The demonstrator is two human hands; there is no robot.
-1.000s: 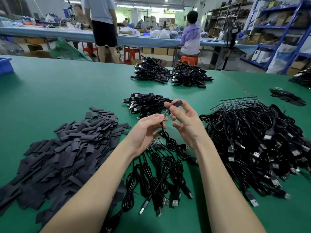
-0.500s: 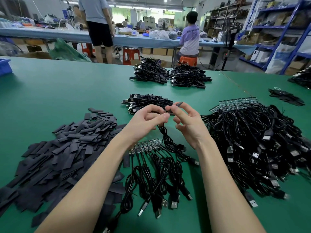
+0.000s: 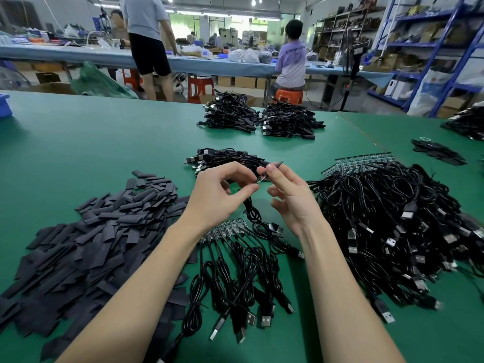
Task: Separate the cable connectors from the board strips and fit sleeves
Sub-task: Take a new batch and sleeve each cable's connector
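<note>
Both hands are working above the middle of the green tabletop. The left hand is pinching the small connector end of a black cable between thumb and forefinger, and the cable is hanging down from that grip to the tabletop. The right hand is pinching a black sleeve between thumb and forefinger, with its other fingers loosely curled; the sleeve is pointing up and to the right, and its lower end is meeting the connector end just beside the left fingertips. Whether the sleeve is already over the connector cannot be told. Directly below the hands, a board strip is lying on the tabletop with a row of cables still attached, and their plugs are fanning out toward the near edge. A large heap of flat black sleeves is lying to the left of the arms. A large tangle of cables is lying to the right, with another board strip showing at its far edge. A small bundle of cables is lying just beyond the hands, and two bigger bundles are lying further back, side by side. Beyond the tabletop, one person is standing and another person is sitting on an orange stool at a long blue bench.
</note>
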